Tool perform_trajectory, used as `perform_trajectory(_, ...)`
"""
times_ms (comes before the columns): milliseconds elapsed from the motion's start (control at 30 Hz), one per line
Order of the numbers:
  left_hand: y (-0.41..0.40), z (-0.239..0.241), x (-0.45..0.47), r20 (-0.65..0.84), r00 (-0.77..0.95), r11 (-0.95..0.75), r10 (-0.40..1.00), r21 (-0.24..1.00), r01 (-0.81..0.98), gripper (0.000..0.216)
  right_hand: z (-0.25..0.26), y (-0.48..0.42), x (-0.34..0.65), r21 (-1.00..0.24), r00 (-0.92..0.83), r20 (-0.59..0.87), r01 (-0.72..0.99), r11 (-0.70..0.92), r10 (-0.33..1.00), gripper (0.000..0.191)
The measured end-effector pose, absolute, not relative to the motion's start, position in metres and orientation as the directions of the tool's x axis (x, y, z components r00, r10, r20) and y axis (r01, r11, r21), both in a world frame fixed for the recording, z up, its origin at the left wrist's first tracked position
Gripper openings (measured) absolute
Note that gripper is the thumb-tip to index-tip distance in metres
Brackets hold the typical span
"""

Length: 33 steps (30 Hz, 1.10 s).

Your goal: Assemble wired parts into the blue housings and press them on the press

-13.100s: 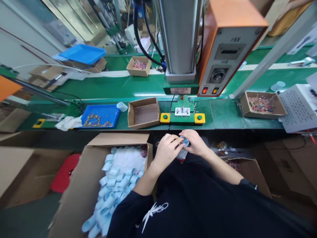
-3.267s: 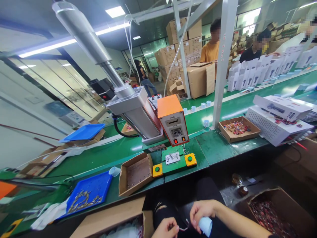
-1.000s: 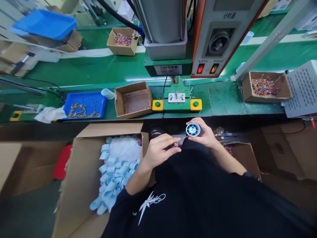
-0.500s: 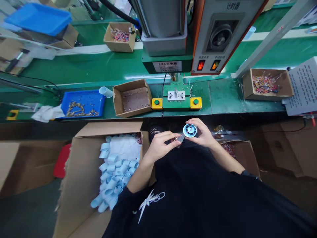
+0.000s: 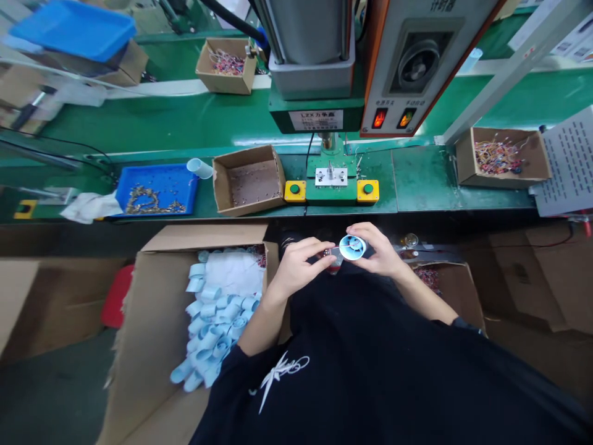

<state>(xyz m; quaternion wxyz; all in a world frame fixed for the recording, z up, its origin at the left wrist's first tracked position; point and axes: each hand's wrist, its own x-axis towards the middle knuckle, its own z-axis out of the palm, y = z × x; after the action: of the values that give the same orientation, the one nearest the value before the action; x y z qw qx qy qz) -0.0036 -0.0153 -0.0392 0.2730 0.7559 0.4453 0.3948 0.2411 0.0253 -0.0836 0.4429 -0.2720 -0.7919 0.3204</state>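
Pale blue plastic shows in the person's right hand (image 5: pixel 380 250), whose fingers are wrapped around a small cup (image 5: pixel 354 248), its mouth tilted upward. Facing it, the left hand (image 5: pixel 299 266) pinches a small part (image 5: pixel 328 252), too tiny for me to make out, and a thin wire (image 5: pixel 343 246) runs from there into the cup. Both hands are over the lap, just this side of the green bench (image 5: pixel 426 185). Near the left forearm, a cardboard box (image 5: pixel 152 321) holds a heap of blue cups (image 5: pixel 208 340); up on the bench, a blue tray (image 5: pixel 181 175) carries metal bits (image 5: pixel 141 201).
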Motion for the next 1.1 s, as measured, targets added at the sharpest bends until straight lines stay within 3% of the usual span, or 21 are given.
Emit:
perform_trajectory(733, -0.018, -0.028, 0.011, 0.459, 0.289, -0.483, 0.84, 0.393, 0.782, 0.022, -0.084, 0.025, 0.235, -0.614, -0.558, 0.537, 0.255, 0.747, 0.633, 0.052)
perform_trajectory(967, -0.021, -0.029, 0.026, 0.461, 0.31, -0.463, 0.831, 0.267, 0.845, 0.03, -0.085, 0.022, 0.235, -0.671, -0.559, 0.473, 0.272, 0.689, 0.681, 0.05)
perform_trajectory(1100, -0.02, -0.026, 0.02, 0.477, 0.255, -0.412, 0.841, 0.26, 0.873, 0.029, -0.084, 0.023, 0.235, -0.638, -0.565, 0.478, 0.303, 0.708, 0.672, 0.05)
